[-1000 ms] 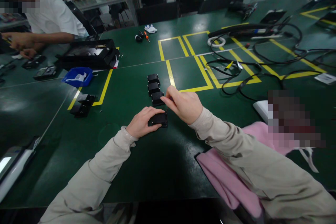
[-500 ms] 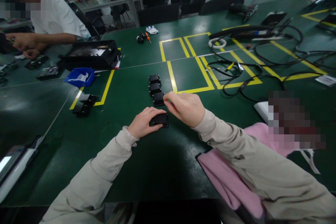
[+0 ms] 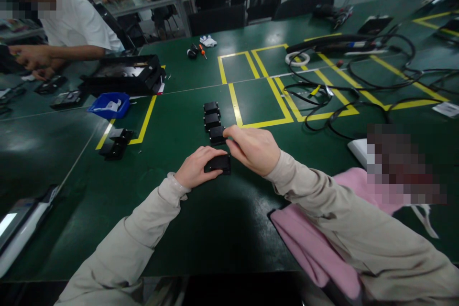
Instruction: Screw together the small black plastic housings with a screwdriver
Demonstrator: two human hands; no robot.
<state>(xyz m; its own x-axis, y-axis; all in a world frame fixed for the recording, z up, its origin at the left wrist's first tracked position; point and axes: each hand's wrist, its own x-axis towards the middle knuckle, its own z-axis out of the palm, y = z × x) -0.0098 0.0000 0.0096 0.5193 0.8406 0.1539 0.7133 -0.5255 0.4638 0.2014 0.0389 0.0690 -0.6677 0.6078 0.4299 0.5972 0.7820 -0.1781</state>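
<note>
On the green table, my left hand [image 3: 198, 167] curls round a small black box-shaped part [image 3: 221, 164], thumb on the near side and fingers on the far side. My right hand [image 3: 253, 149] is closed in a pinch, its fingertips at the right end of another black block [image 3: 216, 134]. Whether they grip the block's corner or a tiny piece there is hidden. Beyond that block, two similar black blocks [image 3: 212, 120] [image 3: 211, 107] continue the row, with small shiny bits at their ends.
More black blocks [image 3: 116, 144] lie left, near a blue bin [image 3: 108, 105] and a black case [image 3: 122, 76]. Black cables [image 3: 333, 86] spread over the right side. Pink cloth [image 3: 315, 244] lies under my right sleeve. A person in a white shirt [image 3: 81, 19] sits far left.
</note>
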